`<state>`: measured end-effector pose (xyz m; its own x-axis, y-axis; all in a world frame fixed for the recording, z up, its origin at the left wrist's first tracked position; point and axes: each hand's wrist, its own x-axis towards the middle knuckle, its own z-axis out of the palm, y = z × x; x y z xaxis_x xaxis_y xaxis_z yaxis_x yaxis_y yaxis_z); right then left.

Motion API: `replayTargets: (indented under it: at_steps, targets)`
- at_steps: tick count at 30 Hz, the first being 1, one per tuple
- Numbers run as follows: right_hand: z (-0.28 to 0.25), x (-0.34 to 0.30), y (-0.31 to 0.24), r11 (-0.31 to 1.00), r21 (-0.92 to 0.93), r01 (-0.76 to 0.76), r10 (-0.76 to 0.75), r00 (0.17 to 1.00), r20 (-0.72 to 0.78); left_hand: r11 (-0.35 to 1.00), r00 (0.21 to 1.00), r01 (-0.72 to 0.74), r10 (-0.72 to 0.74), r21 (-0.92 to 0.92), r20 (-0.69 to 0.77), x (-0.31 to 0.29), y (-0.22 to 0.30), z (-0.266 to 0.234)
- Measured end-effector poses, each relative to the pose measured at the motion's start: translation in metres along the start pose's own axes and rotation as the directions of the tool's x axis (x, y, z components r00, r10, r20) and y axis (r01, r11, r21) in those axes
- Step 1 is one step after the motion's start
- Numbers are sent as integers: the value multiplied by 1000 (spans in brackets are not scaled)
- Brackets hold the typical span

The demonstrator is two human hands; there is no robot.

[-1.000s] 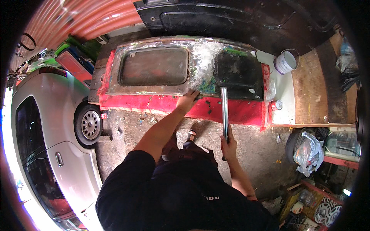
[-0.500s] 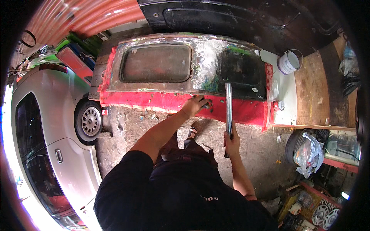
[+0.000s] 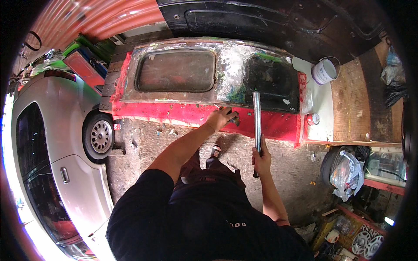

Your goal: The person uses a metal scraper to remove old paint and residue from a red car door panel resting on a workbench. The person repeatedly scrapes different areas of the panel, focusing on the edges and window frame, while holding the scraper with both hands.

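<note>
Seen from above, a person in a black shirt [image 3: 209, 209] stands at the near edge of a worn vehicle panel [image 3: 227, 61], which has a framed window area on the left and a dark one on the right. The panel lies on red cloth [image 3: 174, 112], which shows as a broad strip along its near edge and as narrower margins at both ends. The left hand [image 3: 220, 117] is over that near strip, just short of the panel's edge, fingers bent downward (a dark patch shows by the fingertips, and I cannot tell whether it is gripped or is a mark on the cloth). The right hand [image 3: 261, 160] is wrapped around the lower part of a long silvery bar [image 3: 257, 115], well apart from the left; the bar points away from the body, and its far end overlaps the dark window area in this view, though contact cannot be told. Beyond the panel's right end stand a white bucket [image 3: 323, 71] and, nearer the front edge, a small red can [image 3: 312, 119]. Worn floor [image 3: 300, 174] stretches from the right forearm to a plastic bag [image 3: 347, 174]; on the left, a narrower stretch separates the person from a silver car [image 3: 69, 126].
</note>
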<state>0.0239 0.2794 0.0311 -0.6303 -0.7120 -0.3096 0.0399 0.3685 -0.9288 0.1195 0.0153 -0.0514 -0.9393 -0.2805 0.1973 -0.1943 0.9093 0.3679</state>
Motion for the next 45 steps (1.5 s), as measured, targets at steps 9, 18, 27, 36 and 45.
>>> replayTargets:
  at_steps: [9, 18, 27, 36, 45]
  targets:
    - [10, -7, 1, 1000, -10, 6, -5, 1000, 18, 998, 997, 7, -12, -66, -72, -8, -14, -5]
    - [23, -40, -25, 1000, 17, -9, 11, 996, -85, 995, 996, -93, 93, 28, -5, -5, -10, -5]
    - [17, -64, -37, 999, -8, 34, -34, 991, -128, 990, 995, -75, 67, 121, 75, 8, -12, 3]
    - [-7, -29, -23, 991, -129, -34, 39, 999, 31, 971, 995, -40, 17, 235, 99, 6, -6, 11]
    - [-37, 12, -13, 968, -245, -56, 98, 982, 161, 966, 997, 23, -39, 256, 59, 0, 1, 8]
